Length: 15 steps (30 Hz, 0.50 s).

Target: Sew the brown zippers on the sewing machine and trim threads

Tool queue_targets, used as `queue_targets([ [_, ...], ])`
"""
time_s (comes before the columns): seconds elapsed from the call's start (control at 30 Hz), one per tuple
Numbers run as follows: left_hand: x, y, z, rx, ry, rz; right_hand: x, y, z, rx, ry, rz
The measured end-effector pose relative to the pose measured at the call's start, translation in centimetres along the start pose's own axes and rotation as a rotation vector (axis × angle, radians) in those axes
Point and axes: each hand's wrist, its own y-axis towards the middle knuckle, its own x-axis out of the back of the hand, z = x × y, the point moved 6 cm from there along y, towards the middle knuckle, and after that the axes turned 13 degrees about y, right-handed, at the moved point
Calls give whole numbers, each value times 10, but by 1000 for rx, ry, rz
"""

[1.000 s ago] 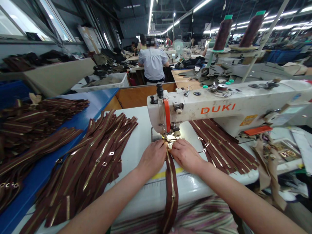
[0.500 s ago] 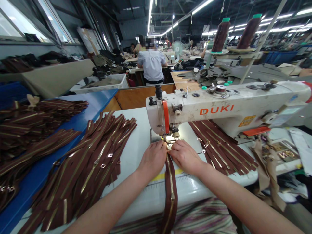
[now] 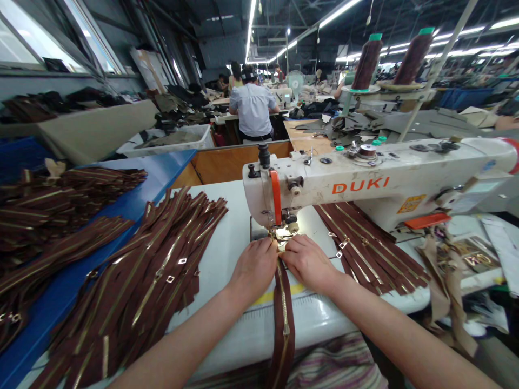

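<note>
A brown zipper [image 3: 285, 308] with metal teeth runs from under the needle area of a white sewing machine [image 3: 316, 178] down over the table's front edge. My left hand [image 3: 256, 265] pinches the zipper's upper end from the left, just in front of the presser foot. From the right, my right hand [image 3: 306, 259] grips the same end, fingers bent and close to the left ones. The fingertips hide the zipper's end and part of the lit needle plate [image 3: 286, 231]. The zipper's slider hangs low, near the table edge.
Brown zippers [image 3: 162, 259] lie piled left of the machine, with another heap [image 3: 52, 210] on the blue table [image 3: 162, 162]. More zippers [image 3: 360, 243] lie behind the machine's needle end at right. Thread cones [image 3: 367, 62] stand behind. A person [image 3: 253, 108] sits ahead, facing away.
Almost nothing differs. Both hands stay at the needle with the zipper between them; the view has shifted very slightly.
</note>
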Motion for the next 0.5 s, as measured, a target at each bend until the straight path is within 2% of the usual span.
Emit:
queue_targets([
  [0.13,1,-3,1,3,-9,-43,1,0,0,-14,-16,2],
  [0.37,-6,-2,4,53,-51,-11,-1,2,-2,-35,-18,14],
  [0.5,0,-19,2,90,-106,-48,3,-4,1,-81,26,13],
])
